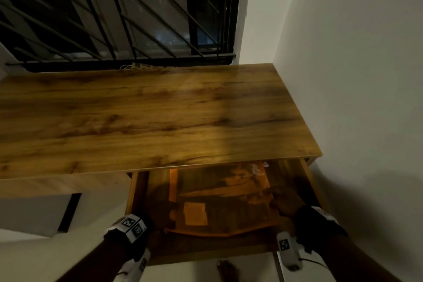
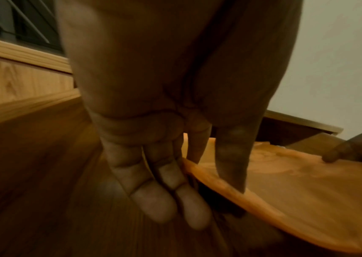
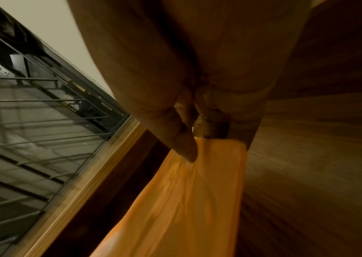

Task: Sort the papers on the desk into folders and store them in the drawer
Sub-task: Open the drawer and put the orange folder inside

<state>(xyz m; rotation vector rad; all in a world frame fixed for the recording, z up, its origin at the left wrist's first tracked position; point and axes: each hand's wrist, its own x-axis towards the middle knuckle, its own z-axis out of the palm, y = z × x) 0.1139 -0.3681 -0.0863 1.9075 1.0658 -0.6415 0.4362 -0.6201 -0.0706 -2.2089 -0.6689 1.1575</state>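
Note:
An orange see-through folder [image 1: 219,199] lies low inside the open wooden drawer [image 1: 136,190] under the desk [image 1: 148,117]. My left hand [image 1: 160,209] pinches the folder's left near edge. In the left wrist view the thumb lies on top of the folder [image 2: 296,200] and the fingers [image 2: 153,205] reach beneath it. My right hand [image 1: 283,201] grips the right edge. The right wrist view shows its thumb pressed on the folder [image 3: 186,200] with the other fingers curled under. A paler label patch [image 1: 195,213] shows on the folder. The desktop carries no papers.
A barred window [image 1: 114,18] stands behind the desk, and a white wall [image 1: 354,98] runs close along its right side. The drawer's front panel [image 1: 217,250] is near my wrists. A cable end [image 1: 135,66] lies at the desk's back edge.

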